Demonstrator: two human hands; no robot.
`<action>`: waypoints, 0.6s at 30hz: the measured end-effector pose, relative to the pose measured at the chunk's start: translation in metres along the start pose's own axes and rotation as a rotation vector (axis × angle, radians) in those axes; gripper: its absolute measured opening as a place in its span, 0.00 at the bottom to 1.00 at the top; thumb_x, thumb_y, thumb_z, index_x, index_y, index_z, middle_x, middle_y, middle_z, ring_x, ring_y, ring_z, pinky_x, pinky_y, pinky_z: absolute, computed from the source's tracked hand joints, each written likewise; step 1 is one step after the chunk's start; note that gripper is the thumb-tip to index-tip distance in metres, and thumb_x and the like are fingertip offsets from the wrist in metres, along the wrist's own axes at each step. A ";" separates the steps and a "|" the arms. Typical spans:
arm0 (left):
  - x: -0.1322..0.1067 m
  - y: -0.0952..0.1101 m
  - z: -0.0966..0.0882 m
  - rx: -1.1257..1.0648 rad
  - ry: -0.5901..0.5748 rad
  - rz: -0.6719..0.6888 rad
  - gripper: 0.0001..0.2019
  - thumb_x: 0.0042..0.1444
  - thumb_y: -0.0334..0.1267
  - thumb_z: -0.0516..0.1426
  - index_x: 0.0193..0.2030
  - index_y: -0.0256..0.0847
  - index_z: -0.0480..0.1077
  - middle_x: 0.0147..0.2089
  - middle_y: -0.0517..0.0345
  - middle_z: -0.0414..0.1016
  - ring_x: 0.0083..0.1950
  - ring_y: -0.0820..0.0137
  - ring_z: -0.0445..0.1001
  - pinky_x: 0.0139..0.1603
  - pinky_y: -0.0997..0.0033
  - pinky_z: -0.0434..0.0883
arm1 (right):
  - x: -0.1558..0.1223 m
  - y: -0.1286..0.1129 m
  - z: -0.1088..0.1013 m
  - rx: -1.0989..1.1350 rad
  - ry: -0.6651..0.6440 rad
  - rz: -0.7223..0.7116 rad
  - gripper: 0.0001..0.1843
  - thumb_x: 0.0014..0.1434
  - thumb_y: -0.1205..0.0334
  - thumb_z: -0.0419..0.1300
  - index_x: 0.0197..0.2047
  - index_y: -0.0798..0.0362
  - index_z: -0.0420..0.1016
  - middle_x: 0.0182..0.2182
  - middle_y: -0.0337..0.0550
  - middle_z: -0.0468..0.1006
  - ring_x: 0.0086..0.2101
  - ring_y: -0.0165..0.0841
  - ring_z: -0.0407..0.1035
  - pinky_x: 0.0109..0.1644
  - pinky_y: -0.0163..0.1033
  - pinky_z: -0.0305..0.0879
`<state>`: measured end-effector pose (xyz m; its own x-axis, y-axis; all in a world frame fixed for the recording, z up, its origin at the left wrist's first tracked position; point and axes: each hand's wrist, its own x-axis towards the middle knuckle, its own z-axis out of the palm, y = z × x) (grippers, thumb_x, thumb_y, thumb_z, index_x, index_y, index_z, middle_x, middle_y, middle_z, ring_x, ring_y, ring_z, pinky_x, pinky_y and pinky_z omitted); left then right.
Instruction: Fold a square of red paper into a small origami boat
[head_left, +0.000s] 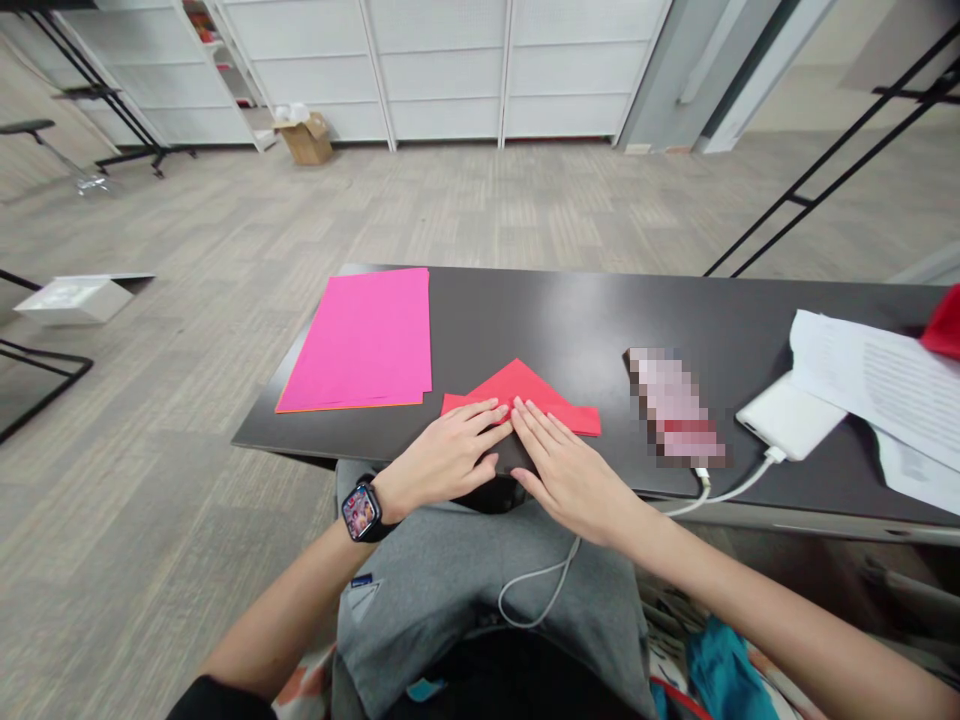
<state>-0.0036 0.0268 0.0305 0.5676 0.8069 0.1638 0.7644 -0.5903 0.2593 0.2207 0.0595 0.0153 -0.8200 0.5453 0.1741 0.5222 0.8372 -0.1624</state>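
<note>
two bare hands meet at the near edge of a long dark grey rectangular table (570,310), the biggest thing before us, which runs from the left of centre off to the right side of the view. on its left end lies a neat stack of bright pink paper sheets (364,340), with an orange edge showing underneath along the near side. at the far right we see white printed paper sheets (877,385) overlapping each other, and a flat white rectangular power bank (787,415) partly tucked under them. a white cable (720,495) leads from the power bank along the table's near edge and loops down over our grey-clothed lap. between the power bank and the hands rests a phone-shaped object (675,405) (blurred out, so we cannot tell more).

near the middle of the table's front edge lies the red folded paper (525,390), a low triangle peak rising from a wide flat strip, well apart from the pink stack and the blurred object. our left hand (446,455) lies flat, palm down, fingers straight and close together, their tips pressing on the left part of the red strip. our right hand (570,470) is likewise flat with fingers extended and slightly fanned, fingertips resting on the paper's lower middle, just beside the left fingertips and nearly touching them. neither hand pinches anything. a black smartwatch with a colourful face (361,512) sits on the left wrist.
</note>
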 end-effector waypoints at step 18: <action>-0.002 0.000 0.002 0.006 -0.019 -0.014 0.25 0.66 0.37 0.53 0.68 0.35 0.60 0.70 0.44 0.64 0.75 0.60 0.56 0.74 0.57 0.57 | -0.063 0.041 -0.017 -0.087 -0.027 0.016 0.38 0.72 0.55 0.49 0.77 0.54 0.34 0.72 0.56 0.51 0.70 0.44 0.49 0.69 0.57 0.57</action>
<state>-0.0040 0.0247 0.0285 0.5624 0.8145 0.1421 0.7741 -0.5791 0.2558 0.2980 0.0608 0.0146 -0.8166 0.5585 0.1456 0.5529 0.8294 -0.0802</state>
